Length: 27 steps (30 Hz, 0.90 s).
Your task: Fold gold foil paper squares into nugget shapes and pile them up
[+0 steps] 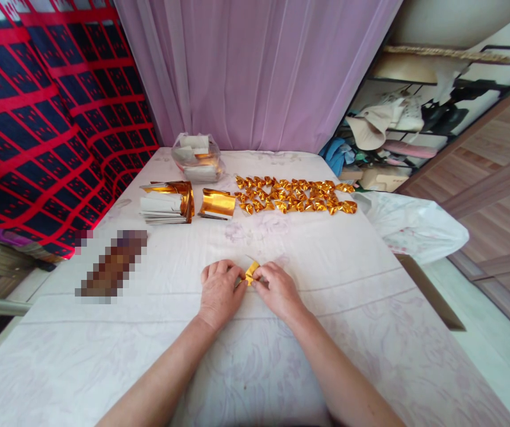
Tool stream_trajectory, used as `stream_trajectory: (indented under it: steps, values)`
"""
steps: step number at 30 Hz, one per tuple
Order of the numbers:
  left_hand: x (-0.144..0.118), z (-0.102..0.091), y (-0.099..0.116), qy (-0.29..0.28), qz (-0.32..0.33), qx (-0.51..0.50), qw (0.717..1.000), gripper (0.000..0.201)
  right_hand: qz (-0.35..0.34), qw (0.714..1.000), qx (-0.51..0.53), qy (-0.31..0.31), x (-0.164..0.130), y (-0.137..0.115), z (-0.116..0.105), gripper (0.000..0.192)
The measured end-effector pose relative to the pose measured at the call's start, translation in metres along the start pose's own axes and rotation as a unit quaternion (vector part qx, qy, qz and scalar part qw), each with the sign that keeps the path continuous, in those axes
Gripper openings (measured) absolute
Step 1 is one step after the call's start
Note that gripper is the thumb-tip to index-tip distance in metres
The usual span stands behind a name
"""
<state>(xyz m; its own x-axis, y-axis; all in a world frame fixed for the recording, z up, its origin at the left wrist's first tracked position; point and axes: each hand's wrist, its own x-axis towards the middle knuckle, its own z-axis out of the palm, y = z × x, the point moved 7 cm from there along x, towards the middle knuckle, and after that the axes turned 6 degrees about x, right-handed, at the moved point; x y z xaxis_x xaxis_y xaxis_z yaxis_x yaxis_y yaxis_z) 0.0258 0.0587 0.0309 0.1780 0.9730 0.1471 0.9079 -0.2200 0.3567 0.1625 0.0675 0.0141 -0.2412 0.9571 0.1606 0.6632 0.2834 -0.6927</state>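
My left hand (220, 289) and my right hand (280, 289) meet low over the middle of the covered table. Between their fingertips is a small folded piece of gold foil paper (252, 270), pinched from both sides. A thin pale edge sticks up from its top. The left thumb and index finger press on its left side, while the other left fingers curl towards the cloth. On the right side, the right thumb and index finger grip it. Some of its folds are hidden behind the fingers.
Beyond my hands lie rows of folded gold foil pieces (297, 194), a small stack of gold sheets (218, 203) and a larger stack (161, 209). A clear plastic bag (197, 157) of sheets stands behind. A white plastic bag (419, 225) hangs at the table's right edge.
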Motion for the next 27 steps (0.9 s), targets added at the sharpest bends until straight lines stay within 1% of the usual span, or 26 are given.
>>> stream_trajectory:
  steps: [8, 15, 21, 27]
  values:
    - [-0.001, 0.003, -0.01, -0.019, 0.0, -0.02, 1.0, 0.016, 0.005, 1.0, 0.013, 0.0, 0.0, 0.001, -0.001, 0.012]
    - [-0.003, 0.003, -0.015, -0.016, 0.005, -0.015, 1.0, 0.016, -0.003, 1.0, 0.02, 0.0, 0.0, 0.0, -0.001, 0.013]
    - [-0.003, 0.003, -0.017, -0.021, 0.008, -0.016, 1.0, 0.017, -0.027, 0.999, 0.025, -0.004, 0.001, 0.001, 0.0, 0.016]
    - [-0.003, 0.004, -0.019, -0.014, 0.028, -0.017, 0.999, 0.017, -0.053, 0.998, 0.038, -0.005, 0.001, 0.004, 0.002, 0.026]
